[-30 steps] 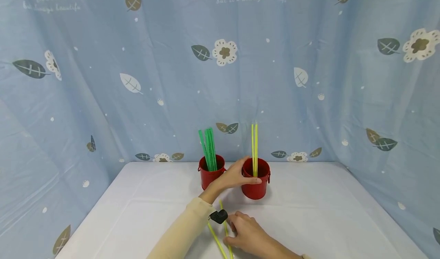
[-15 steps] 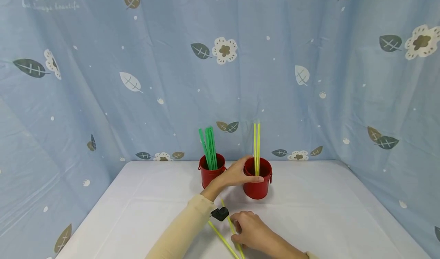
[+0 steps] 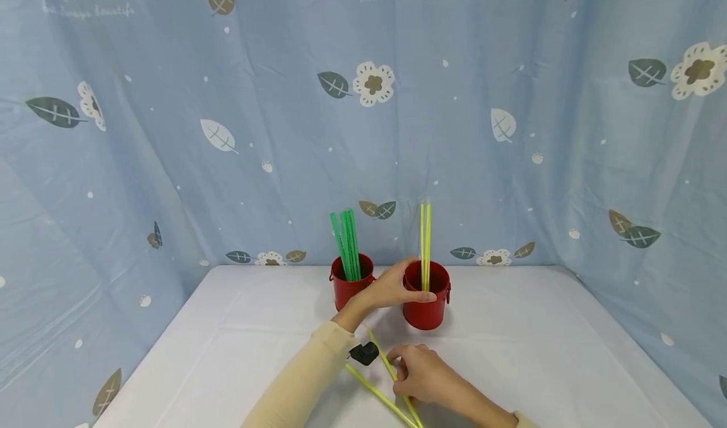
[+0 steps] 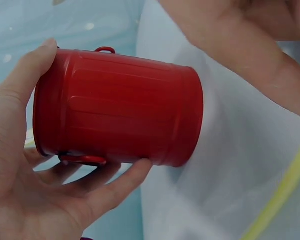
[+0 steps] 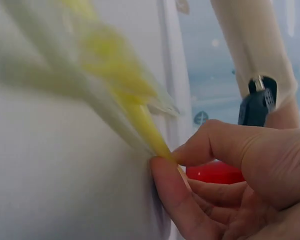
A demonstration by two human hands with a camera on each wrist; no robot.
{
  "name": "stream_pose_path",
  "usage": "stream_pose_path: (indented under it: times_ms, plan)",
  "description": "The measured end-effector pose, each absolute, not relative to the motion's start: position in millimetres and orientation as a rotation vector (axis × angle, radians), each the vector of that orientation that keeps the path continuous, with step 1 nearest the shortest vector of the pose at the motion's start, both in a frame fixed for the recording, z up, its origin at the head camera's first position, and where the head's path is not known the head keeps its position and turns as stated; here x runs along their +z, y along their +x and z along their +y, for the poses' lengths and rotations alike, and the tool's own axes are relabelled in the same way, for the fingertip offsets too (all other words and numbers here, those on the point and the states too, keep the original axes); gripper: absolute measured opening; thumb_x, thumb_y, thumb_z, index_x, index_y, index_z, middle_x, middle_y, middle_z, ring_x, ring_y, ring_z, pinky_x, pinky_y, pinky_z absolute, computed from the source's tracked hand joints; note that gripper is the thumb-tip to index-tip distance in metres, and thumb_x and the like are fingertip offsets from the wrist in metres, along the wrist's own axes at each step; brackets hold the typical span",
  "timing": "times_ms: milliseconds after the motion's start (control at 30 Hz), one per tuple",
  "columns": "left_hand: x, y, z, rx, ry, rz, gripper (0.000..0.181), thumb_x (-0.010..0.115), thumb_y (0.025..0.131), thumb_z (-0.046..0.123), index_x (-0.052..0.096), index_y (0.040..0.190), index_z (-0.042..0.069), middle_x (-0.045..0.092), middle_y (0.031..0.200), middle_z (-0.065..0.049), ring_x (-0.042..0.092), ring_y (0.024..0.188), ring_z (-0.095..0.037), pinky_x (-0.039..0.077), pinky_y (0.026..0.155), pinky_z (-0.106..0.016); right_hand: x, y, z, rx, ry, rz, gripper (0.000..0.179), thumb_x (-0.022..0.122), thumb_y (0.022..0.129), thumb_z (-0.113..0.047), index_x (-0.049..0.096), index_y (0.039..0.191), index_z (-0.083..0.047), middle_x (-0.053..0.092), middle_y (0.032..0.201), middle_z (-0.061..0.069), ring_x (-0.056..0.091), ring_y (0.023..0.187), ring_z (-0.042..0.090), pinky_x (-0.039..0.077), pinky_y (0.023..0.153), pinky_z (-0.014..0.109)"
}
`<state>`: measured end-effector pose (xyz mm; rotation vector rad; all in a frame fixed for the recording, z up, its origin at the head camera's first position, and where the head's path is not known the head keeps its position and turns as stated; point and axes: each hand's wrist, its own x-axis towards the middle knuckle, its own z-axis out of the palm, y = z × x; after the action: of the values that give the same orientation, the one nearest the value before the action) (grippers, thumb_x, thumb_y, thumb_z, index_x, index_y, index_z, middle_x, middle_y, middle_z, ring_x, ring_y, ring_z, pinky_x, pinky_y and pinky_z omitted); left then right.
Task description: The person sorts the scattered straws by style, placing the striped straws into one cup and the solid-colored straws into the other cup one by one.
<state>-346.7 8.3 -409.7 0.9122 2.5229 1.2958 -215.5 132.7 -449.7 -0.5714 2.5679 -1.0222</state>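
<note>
My left hand (image 3: 392, 289) grips the right red bucket (image 3: 423, 314) from its left side, thumb along the near rim and fingers curled round behind. In the left wrist view that bucket (image 4: 120, 107) fills the palm, its small handle loops showing. Two thin yellow straws (image 3: 426, 245) stand upright in it. Nearer the front, my right hand (image 3: 428, 374) pinches a loose yellow straw (image 3: 388, 366) between thumb and fingers. The right wrist view shows this straw (image 5: 149, 131) at the fingertips, with blurred clear film around it. Another yellow straw (image 3: 372, 390) lies beside it on the table.
A second red bucket (image 3: 343, 292) holding several green straws (image 3: 349, 248) stands to the left, behind my left forearm. A black device (image 3: 363, 353) sits at my left wrist. The white-covered table (image 3: 244, 333) ends at a blue patterned curtain (image 3: 284, 131).
My right hand has moved right and slightly away from me. The near ends of both loose straws have swung right. The left hand keeps its hold, and the bucket sits slightly further right.
</note>
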Motion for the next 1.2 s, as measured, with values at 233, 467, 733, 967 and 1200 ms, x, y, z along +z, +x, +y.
stream_pose_path:
  times_ms: [233, 467, 733, 967, 1200]
  plan:
    - [-412, -345, 6, 1.34, 0.917, 2.485, 0.084, 0.075, 0.081, 0.049, 0.036, 0.148, 0.017, 0.056, 0.135, 0.002, 0.054, 0.124, -0.019, 0.051, 0.097, -0.032, -448, -220, 142, -1.095, -0.577, 2.511, 0.036, 0.072, 0.076, -0.006, 0.064, 0.111, -0.005, 0.057, 0.067, -0.004, 0.055, 0.044, 0.012, 0.043, 0.049, 0.023]
    - [-409, -343, 9, 1.324, 0.918, 2.494, 0.084, 0.074, 0.083, 0.05, 0.035, 0.149, 0.016, 0.055, 0.136, 0.001, 0.054, 0.124, -0.018, 0.05, 0.099, -0.031, -444, -219, 152, -1.102, -0.546, 2.523, 0.038, 0.072, 0.077, -0.006, 0.062, 0.113, -0.005, 0.057, 0.072, -0.001, 0.055, 0.045, 0.014, 0.046, 0.049, 0.024]
    - [-413, -344, 7, 1.326, 0.895, 2.509, 0.083, 0.074, 0.082, 0.051, 0.036, 0.148, 0.018, 0.055, 0.135, 0.004, 0.054, 0.121, -0.012, 0.05, 0.099, -0.03, -441, -215, 169, -1.125, -0.493, 2.494, 0.038, 0.072, 0.078, -0.004, 0.061, 0.114, -0.005, 0.057, 0.075, 0.003, 0.056, 0.047, 0.017, 0.05, 0.049, 0.029]
    - [-416, -343, 7, 1.369, 0.92, 2.476, 0.078, 0.075, 0.083, 0.048, 0.039, 0.145, 0.018, 0.056, 0.133, 0.001, 0.054, 0.122, -0.017, 0.052, 0.094, -0.028, -437, -211, 182, -1.131, -0.453, 2.49, 0.039, 0.074, 0.078, -0.003, 0.061, 0.115, -0.004, 0.057, 0.077, 0.004, 0.056, 0.05, 0.017, 0.052, 0.047, 0.028]
    - [-414, -342, 7, 1.38, 0.903, 2.476, 0.08, 0.075, 0.083, 0.047, 0.037, 0.147, 0.017, 0.055, 0.135, 0.0, 0.054, 0.124, -0.02, 0.052, 0.095, -0.03, -432, -204, 198, -1.139, -0.494, 2.511, 0.04, 0.07, 0.078, -0.003, 0.06, 0.117, -0.004, 0.057, 0.078, 0.003, 0.057, 0.051, 0.018, 0.051, 0.046, 0.029]
